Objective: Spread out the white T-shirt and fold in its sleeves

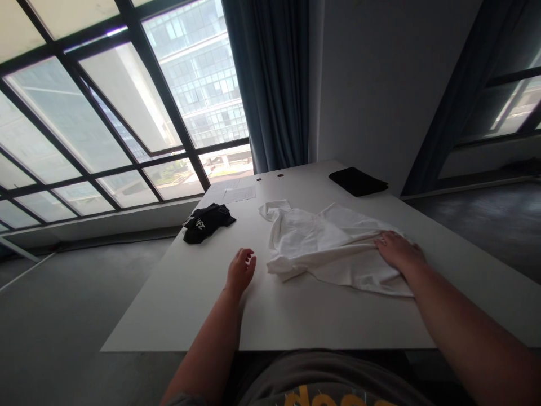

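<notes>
A crumpled white shirt (325,242) lies on the white table (203,293), a little right of the middle. My right hand (397,251) rests flat on the shirt's right part, fingers stretched out over the cloth. My left hand (240,269) hovers over the bare tabletop just left of the shirt, apart from it, with its fingers loosely curled and nothing in them.
A bunched black garment with white lettering (207,221) lies at the table's left. A folded black cloth (358,180) sits at the far right corner. Sheets of paper (232,193) lie at the far edge. Large windows and a dark curtain (274,84) stand behind.
</notes>
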Demonstrator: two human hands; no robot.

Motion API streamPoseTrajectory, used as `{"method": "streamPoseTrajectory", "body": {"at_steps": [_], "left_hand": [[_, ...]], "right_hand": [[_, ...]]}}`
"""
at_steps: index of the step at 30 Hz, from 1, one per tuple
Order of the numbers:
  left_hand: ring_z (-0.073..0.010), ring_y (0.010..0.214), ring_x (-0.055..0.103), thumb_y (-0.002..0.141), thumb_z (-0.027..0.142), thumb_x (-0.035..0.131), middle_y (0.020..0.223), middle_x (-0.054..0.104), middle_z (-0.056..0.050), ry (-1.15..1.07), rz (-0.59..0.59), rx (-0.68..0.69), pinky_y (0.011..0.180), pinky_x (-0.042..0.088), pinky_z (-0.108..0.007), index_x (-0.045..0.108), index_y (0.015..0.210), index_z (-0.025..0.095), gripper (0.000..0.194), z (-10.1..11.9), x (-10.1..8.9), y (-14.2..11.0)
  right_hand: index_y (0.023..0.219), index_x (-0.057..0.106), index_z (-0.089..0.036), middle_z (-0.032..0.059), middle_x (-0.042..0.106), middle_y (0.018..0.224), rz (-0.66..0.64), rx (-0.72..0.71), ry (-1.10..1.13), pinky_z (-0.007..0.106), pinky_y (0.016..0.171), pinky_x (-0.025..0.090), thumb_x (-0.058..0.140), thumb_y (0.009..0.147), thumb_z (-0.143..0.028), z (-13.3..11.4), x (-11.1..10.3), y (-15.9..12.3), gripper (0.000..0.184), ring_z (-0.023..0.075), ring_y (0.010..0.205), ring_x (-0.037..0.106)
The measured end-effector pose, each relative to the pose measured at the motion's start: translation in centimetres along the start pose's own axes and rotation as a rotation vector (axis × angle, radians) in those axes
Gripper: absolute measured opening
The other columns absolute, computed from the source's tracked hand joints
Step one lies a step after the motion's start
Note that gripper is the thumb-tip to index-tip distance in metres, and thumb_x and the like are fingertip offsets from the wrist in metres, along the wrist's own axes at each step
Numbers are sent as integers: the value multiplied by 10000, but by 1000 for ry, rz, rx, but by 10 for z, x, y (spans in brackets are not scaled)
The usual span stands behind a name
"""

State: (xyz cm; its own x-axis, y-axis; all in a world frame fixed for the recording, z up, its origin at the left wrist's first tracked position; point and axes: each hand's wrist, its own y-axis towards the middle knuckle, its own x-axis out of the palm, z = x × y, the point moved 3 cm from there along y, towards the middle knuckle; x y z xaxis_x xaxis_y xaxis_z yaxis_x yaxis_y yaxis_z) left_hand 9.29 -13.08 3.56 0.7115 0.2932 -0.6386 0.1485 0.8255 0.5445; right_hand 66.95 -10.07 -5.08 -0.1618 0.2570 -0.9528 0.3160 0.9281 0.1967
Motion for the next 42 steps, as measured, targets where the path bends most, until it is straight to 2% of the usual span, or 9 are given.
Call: {"method": "streamPoseTrajectory", "body": {"at_steps": [4,8,11,15,23,27,33,38,42], "left_hand": [[-271,1205,613,869,217,664,1300,655,-108,12,-261,177,1083,496,-470,643,1301,248,434,18,32,-6],[-295,1289,578,798,147,690,1391,628,-123,-86,-422,223,1143,455,-464,654,1336,238,547,37,54,-10],[-268,1260,604,817,94,611,1352,657,-116,-195,-395,205,1122,464,-438,712,1180,228,400,39,52,-8],[-256,1250,629,889,177,624,1362,668,-123,-426,-433,149,1098,472,-417,700,1096,213,223,28,40,-5],[-342,1342,571,837,491,824,1461,629,-153,-937,-645,-161,1120,425,-437,732,1027,168,386,19,20,-4],[-249,1050,656,782,492,861,1090,747,-80,-1034,-569,-298,955,472,-351,720,958,173,390,9,15,-3],[-93,621,421,756,600,828,650,467,75,-1001,-285,-418,602,356,-207,535,780,203,495,4,12,-2],[-109,610,425,794,682,730,650,494,56,-820,-284,-392,566,344,-220,574,784,203,504,14,0,0],[-180,713,556,887,654,639,735,652,-2,-572,-519,-269,669,439,-274,709,834,194,468,25,-8,-9]], "right_hand": [[1444,623,-199,173,464,1622,30,20,-21,703,1166,340,342,1008,-498,10,-14,-13,598,403,1469,440],[1383,662,-192,188,543,1543,157,-32,-53,730,1163,314,353,1011,-456,-13,-27,-25,550,395,1420,493],[1390,660,-157,197,555,1526,229,-216,2,614,1193,363,359,1020,-438,-36,-28,-29,554,359,1432,491],[1425,649,-214,128,614,1497,76,-450,89,481,1189,423,410,1006,-444,-56,-15,-30,535,303,1416,530],[1418,665,-216,124,611,1506,34,-467,138,514,1199,415,427,998,-479,-52,-9,-29,549,321,1416,540],[1419,667,-223,109,616,1502,20,-440,166,495,1216,399,438,990,-482,-52,-11,-29,551,312,1424,535],[1435,656,-224,100,602,1520,-14,-437,178,451,1233,381,403,1005,-499,-54,-12,-30,570,285,1435,526],[1409,671,-194,118,582,1538,4,-385,126,473,1234,373,388,1005,-496,-45,-6,-20,579,304,1456,497],[1383,689,-221,98,597,1525,34,-327,79,512,1214,387,395,996,-477,-37,0,-13,549,314,1457,485]]}}
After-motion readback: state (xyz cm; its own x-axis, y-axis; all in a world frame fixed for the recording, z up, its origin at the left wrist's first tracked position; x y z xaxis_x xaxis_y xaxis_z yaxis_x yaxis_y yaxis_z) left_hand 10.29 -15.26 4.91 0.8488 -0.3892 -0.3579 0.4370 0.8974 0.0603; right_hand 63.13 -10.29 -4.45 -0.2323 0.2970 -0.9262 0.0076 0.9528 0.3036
